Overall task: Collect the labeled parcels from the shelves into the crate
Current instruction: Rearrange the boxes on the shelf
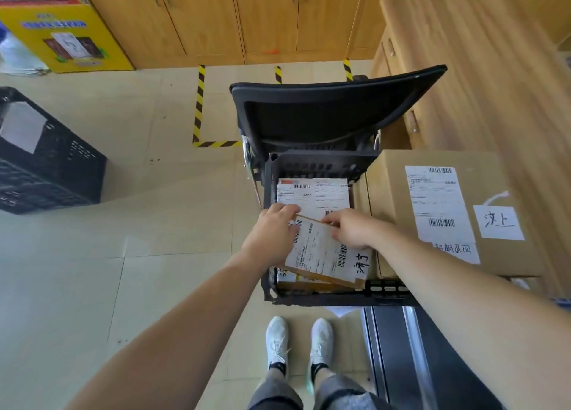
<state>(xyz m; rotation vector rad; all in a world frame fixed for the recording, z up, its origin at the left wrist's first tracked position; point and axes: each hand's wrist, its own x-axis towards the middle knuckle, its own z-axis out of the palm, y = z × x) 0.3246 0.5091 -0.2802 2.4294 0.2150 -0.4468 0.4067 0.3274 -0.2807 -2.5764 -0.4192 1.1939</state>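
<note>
A black plastic crate (312,298) rests on a black chair in front of me. Inside it lies a parcel with a white shipping label (318,193) at the far end. A flat cardboard parcel (321,255) with a white barcode label and handwritten characters sits tilted in the crate's near half, on top of another box. My left hand (272,233) grips its left edge. My right hand (352,227) holds its upper right corner. Both hands are over the crate.
The chair's backrest (336,106) rises behind the crate. A large labeled cardboard box (448,211) stands right of it, against a wooden cabinet (482,69). Another black crate (40,156) sits on the floor at left, a yellow carton (61,35) beyond. My feet (299,344) stand below.
</note>
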